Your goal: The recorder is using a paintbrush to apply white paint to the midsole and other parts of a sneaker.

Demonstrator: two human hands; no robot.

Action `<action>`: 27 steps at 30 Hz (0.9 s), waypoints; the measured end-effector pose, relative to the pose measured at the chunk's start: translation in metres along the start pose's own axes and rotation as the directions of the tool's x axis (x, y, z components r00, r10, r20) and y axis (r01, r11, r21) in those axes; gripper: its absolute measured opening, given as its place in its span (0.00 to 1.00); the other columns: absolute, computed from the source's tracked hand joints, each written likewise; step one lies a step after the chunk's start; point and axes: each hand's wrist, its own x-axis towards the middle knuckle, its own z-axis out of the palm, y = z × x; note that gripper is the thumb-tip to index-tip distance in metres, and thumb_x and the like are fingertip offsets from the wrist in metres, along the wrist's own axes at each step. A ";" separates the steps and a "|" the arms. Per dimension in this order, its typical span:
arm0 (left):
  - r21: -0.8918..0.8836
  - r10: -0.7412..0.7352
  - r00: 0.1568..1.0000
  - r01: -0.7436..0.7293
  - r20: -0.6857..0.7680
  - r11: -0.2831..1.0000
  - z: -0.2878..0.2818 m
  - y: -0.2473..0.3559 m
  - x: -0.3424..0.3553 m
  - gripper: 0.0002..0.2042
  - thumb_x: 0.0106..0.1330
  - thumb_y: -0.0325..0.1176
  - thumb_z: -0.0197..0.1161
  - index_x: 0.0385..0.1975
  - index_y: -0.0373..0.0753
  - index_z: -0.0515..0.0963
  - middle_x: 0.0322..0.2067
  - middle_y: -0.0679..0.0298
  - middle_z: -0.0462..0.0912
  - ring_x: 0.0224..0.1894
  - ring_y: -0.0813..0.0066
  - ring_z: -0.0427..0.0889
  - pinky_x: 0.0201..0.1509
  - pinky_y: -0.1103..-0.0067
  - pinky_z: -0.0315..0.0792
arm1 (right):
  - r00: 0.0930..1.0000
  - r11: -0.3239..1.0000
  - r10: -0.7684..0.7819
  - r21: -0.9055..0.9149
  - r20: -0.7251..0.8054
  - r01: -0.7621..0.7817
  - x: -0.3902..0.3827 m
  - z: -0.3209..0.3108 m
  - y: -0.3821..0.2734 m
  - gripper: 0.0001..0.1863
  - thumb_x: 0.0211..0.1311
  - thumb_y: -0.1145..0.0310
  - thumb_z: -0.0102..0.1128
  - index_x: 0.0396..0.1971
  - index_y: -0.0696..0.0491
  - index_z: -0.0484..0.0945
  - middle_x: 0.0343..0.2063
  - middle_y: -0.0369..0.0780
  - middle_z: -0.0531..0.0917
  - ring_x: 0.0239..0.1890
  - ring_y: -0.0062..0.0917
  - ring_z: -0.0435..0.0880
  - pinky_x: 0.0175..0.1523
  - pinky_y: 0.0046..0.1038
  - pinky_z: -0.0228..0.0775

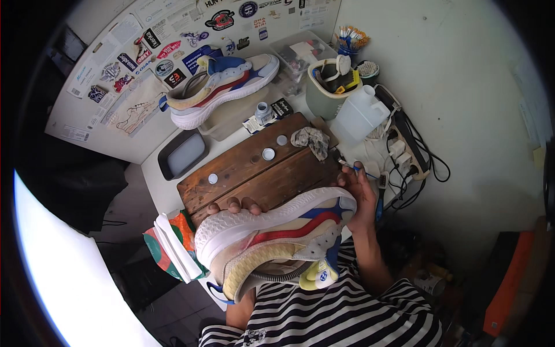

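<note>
A multicoloured sneaker [289,234] in cream, red, blue and white lies tilted on its side in front of me, its white sole facing away. My left hand [235,205] grips it from beneath; only the fingertips show, curled over the sole's edge, and the rest is hidden behind the shoe. At the toe end is my right hand [359,196], its palm beside the toe. Its raised fingers pinch what looks like a thin blue brush [354,168], partly hidden by them. A coiled spring-like shoe stretcher [283,277] shows in the shoe's opening.
A brown wooden board [231,168] carries small round paint lids [268,154] and a crumpled rag [312,141]. Behind stand the matching sneaker [225,89], a paint bottle [263,113], a green bin [324,92] and a white jug [361,115]. A power strip [407,144] with cables lies right.
</note>
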 end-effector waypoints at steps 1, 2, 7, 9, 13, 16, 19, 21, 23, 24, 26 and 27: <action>-0.014 -0.006 1.000 0.006 -0.024 1.000 0.006 0.000 -0.002 0.18 0.70 0.48 0.62 0.56 0.54 0.72 0.50 0.61 0.78 0.53 0.54 0.76 0.64 0.53 0.61 | 1.000 1.000 -0.011 -0.011 0.004 0.011 -0.002 0.003 -0.001 0.13 0.77 0.57 0.49 0.53 0.46 0.73 0.45 0.37 0.81 0.40 0.23 0.76 0.46 0.29 0.74; -0.028 -0.012 0.999 0.010 -0.049 1.000 0.011 -0.001 -0.002 0.20 0.69 0.46 0.64 0.58 0.55 0.70 0.52 0.61 0.77 0.55 0.54 0.75 0.67 0.53 0.60 | 1.000 1.000 -0.010 -0.006 0.006 0.010 -0.002 0.005 -0.004 0.13 0.77 0.57 0.49 0.53 0.46 0.73 0.45 0.37 0.81 0.40 0.23 0.76 0.46 0.29 0.74; -0.085 -0.154 0.975 0.141 -0.163 0.986 -0.006 -0.004 -0.022 0.20 0.70 0.45 0.64 0.59 0.50 0.71 0.54 0.53 0.75 0.59 0.46 0.72 0.65 0.49 0.68 | 0.996 0.994 -0.088 -0.060 0.011 0.089 -0.005 -0.006 -0.024 0.15 0.77 0.56 0.49 0.54 0.47 0.70 0.46 0.37 0.79 0.38 0.22 0.75 0.43 0.26 0.73; 0.010 -0.302 0.918 0.315 -0.255 0.949 -0.007 0.001 -0.031 0.19 0.73 0.48 0.56 0.58 0.46 0.73 0.56 0.47 0.74 0.64 0.43 0.69 0.69 0.51 0.67 | 0.994 0.988 -0.111 -0.112 -0.014 0.109 -0.005 -0.011 -0.037 0.15 0.77 0.55 0.49 0.54 0.48 0.70 0.46 0.38 0.79 0.38 0.22 0.74 0.42 0.26 0.73; 0.165 -0.483 0.782 0.577 -0.393 0.800 -0.029 0.013 -0.044 0.20 0.75 0.44 0.50 0.57 0.36 0.73 0.60 0.45 0.72 0.65 0.46 0.70 0.69 0.58 0.68 | 0.991 0.968 -0.108 -0.237 -0.074 0.087 -0.010 -0.009 -0.050 0.15 0.77 0.56 0.50 0.54 0.49 0.71 0.44 0.39 0.80 0.35 0.23 0.76 0.38 0.25 0.74; -0.062 -0.319 0.838 0.327 -0.443 0.943 -0.042 0.006 -0.070 0.23 0.75 0.48 0.49 0.55 0.32 0.74 0.59 0.46 0.75 0.60 0.51 0.76 0.65 0.62 0.72 | 0.994 0.963 -0.051 -0.268 -0.100 0.022 -0.015 -0.015 -0.050 0.15 0.77 0.57 0.51 0.53 0.49 0.72 0.43 0.40 0.81 0.34 0.23 0.77 0.36 0.24 0.75; 0.088 -0.308 0.756 0.433 -0.578 0.897 -0.047 0.018 -0.078 0.24 0.74 0.49 0.50 0.55 0.33 0.75 0.57 0.47 0.77 0.58 0.53 0.78 0.64 0.63 0.73 | 0.991 0.968 0.015 -0.245 -0.136 -0.049 -0.020 -0.025 -0.049 0.15 0.76 0.58 0.51 0.53 0.50 0.73 0.43 0.41 0.82 0.35 0.23 0.79 0.37 0.24 0.76; 0.175 -0.292 0.695 0.517 -0.657 0.838 -0.051 0.032 -0.078 0.25 0.74 0.50 0.51 0.54 0.33 0.75 0.56 0.47 0.78 0.56 0.54 0.79 0.63 0.64 0.74 | 0.987 0.970 0.046 -0.230 -0.154 -0.081 -0.024 -0.026 -0.051 0.15 0.77 0.58 0.51 0.53 0.51 0.73 0.43 0.42 0.83 0.36 0.23 0.80 0.37 0.24 0.76; 0.248 -0.265 0.632 0.603 -0.728 0.758 -0.055 0.046 -0.078 0.25 0.73 0.51 0.52 0.54 0.33 0.76 0.55 0.47 0.79 0.54 0.55 0.80 0.61 0.65 0.75 | 0.968 0.955 0.114 -0.244 -0.225 -0.169 -0.027 -0.025 -0.050 0.15 0.77 0.59 0.50 0.54 0.51 0.73 0.44 0.43 0.83 0.39 0.25 0.82 0.39 0.25 0.78; 0.279 -0.249 0.601 0.646 -0.759 0.711 -0.057 0.051 -0.077 0.26 0.73 0.52 0.53 0.54 0.33 0.76 0.54 0.48 0.79 0.53 0.56 0.81 0.61 0.65 0.75 | 0.967 0.956 0.106 -0.244 -0.234 -0.164 -0.029 -0.026 -0.050 0.15 0.77 0.59 0.50 0.54 0.51 0.73 0.44 0.43 0.83 0.39 0.25 0.82 0.39 0.25 0.78; 0.336 -0.201 0.548 0.721 -0.812 0.606 -0.060 0.060 -0.070 0.26 0.73 0.53 0.54 0.54 0.33 0.76 0.53 0.48 0.80 0.52 0.57 0.82 0.60 0.66 0.76 | 0.964 0.952 0.176 -0.217 -0.199 -0.218 -0.028 -0.026 -0.047 0.15 0.77 0.59 0.50 0.54 0.51 0.74 0.45 0.44 0.83 0.40 0.26 0.83 0.40 0.26 0.79; 0.216 -0.305 0.514 0.725 -0.802 0.653 -0.060 0.063 -0.063 0.29 0.71 0.57 0.55 0.53 0.33 0.77 0.50 0.49 0.82 0.50 0.59 0.83 0.58 0.67 0.77 | 0.961 0.947 0.198 -0.215 -0.194 -0.238 -0.029 -0.026 -0.045 0.14 0.77 0.59 0.50 0.53 0.51 0.75 0.45 0.44 0.83 0.40 0.27 0.83 0.40 0.27 0.79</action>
